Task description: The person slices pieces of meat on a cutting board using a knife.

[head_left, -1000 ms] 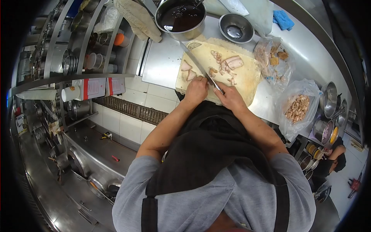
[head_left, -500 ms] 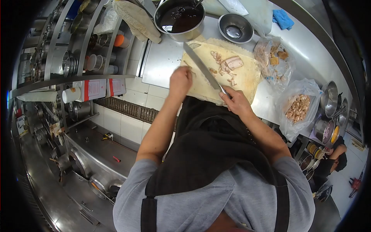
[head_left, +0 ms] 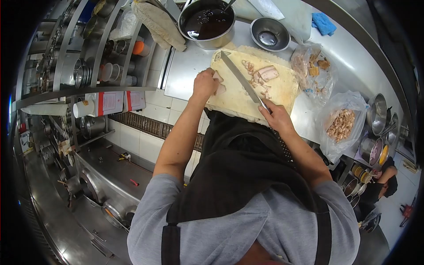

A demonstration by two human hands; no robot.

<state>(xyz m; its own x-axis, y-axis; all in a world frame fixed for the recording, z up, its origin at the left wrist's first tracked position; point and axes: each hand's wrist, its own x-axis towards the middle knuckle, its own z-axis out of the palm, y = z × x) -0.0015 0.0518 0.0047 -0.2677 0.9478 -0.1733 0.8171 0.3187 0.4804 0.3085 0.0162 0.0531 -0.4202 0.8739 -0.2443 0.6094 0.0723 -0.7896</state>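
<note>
My right hand (head_left: 277, 118) is wrapped round the handle of a long kitchen knife (head_left: 242, 80), whose blade points up and left across the cutting board (head_left: 236, 100). At the board's left edge, my left hand (head_left: 205, 84) has its fingers curled on a pale slice of meat (head_left: 220, 87); the fingertips are partly hidden. Right of the blade lies a larger chunk of cooked meat (head_left: 267, 73), with small meat scraps (head_left: 257, 81) around it. The blade is apart from the slice at my left hand.
Behind the board stand a pot of dark liquid (head_left: 209, 27) and a metal bowl (head_left: 270, 34). To the right lie a bag of brown pieces (head_left: 314, 70) and a bag of chopped meat (head_left: 341, 124). A blue cloth (head_left: 323, 24) sits farther back. Another person (head_left: 383, 181) is at far right.
The knife has shifted right, away from my left hand. My left hand has moved slightly up, and a meat slice now shows beside its fingers.
</note>
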